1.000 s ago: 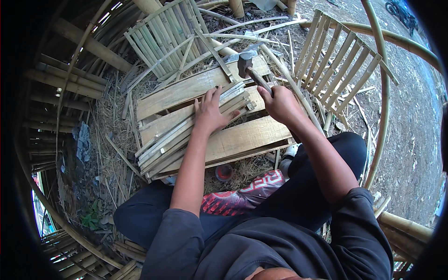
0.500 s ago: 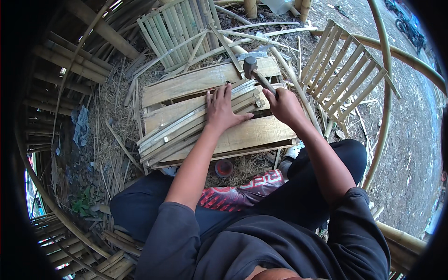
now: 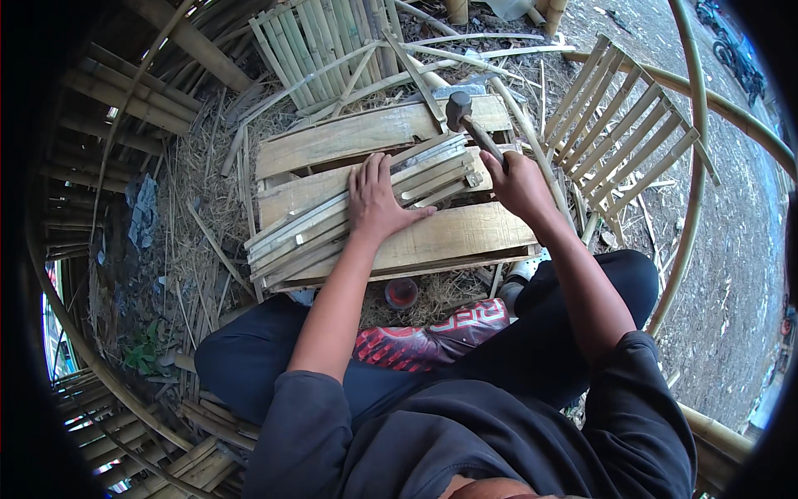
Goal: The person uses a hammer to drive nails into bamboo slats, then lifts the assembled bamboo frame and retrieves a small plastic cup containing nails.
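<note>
My left hand (image 3: 378, 200) lies flat across a bundle of pale split-bamboo strips (image 3: 283, 249), fingers stretched out and thumb apart. The strips run slantwise over a low slatted wooden bench (image 3: 341, 145), with their far ends near my right hand. In my right hand (image 3: 522, 185) is a hammer (image 3: 459, 108), gripped by its handle. Its dark metal head is raised over the bench's far right part, beyond the ends of the strips.
A small cup with something red (image 3: 401, 293) stands on straw before the bench. Slatted bamboo panels stand behind, one at the back left (image 3: 320, 54) and one at the right (image 3: 623, 125). A bamboo pole (image 3: 694, 150) curves up at the right. Motorbikes (image 3: 736, 54) are far right.
My left hand has slid left along the strips. The hammer, still in my right hand, has shifted slightly to the right along with the view.
</note>
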